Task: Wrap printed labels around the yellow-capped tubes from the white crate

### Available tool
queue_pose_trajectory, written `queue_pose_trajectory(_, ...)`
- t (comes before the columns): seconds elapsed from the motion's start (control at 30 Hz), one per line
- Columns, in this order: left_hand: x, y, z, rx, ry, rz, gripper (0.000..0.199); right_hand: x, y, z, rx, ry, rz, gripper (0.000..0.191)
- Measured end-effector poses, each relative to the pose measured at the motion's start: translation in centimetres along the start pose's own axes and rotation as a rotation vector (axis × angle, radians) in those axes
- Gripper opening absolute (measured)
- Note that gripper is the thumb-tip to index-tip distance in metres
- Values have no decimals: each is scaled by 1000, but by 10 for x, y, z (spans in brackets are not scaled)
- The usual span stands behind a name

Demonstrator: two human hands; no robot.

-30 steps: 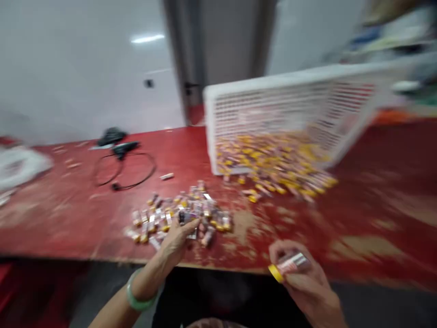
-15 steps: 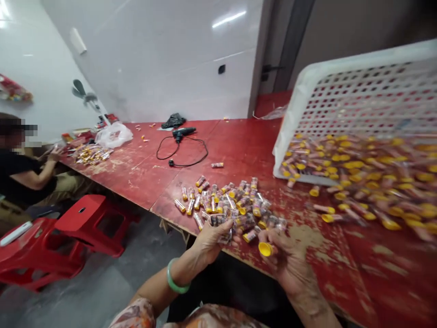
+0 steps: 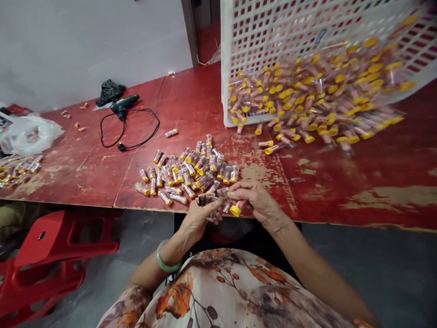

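My left hand (image 3: pixel 198 218) is closed on a small bunch of clear printed plastic sleeves (image 3: pixel 206 199) at the table's front edge. Right beside it, my right hand (image 3: pixel 261 200) is closed around a small tube with a yellow cap (image 3: pixel 236 209), cap end toward me. The fingertips of that hand also touch the end of a sleeve that sticks out from the left hand. Just beyond both hands lies a heap of wrapped yellow-capped tubes (image 3: pixel 189 169) on the red table (image 3: pixel 191 107).
A white slotted basket (image 3: pixel 226 86) lies tipped on its side at the right, with many yellow-capped tubes (image 3: pixel 300 102) spilling out. A black heat gun (image 3: pixel 124 105) with its cord, a black bag (image 3: pixel 111 91) and a white plastic bag (image 3: pixel 32 134) lie leftward. Red stools (image 3: pixel 41 239) stand lower left.
The view has swung right and down. My right hand has come closer to my left, and its fingertips now meet the sleeves. The tube stays in my right hand.
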State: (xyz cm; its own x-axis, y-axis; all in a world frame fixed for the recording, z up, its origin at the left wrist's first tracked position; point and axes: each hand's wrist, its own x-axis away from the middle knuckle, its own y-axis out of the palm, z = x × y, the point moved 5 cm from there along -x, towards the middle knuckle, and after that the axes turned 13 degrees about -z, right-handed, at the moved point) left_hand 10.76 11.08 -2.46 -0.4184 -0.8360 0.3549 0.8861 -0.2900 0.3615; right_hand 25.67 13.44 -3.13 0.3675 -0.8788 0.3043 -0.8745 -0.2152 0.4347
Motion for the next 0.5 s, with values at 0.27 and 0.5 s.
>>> queue_pose_trajectory(0.27,-11,-12,7,-140,28,60,34,-15,-2,-7,207,-25,-100,20)
queue_pose_trajectory(0.5,-6,-14,0,105,-1,118,33,36,1,2,670,82,-384,20)
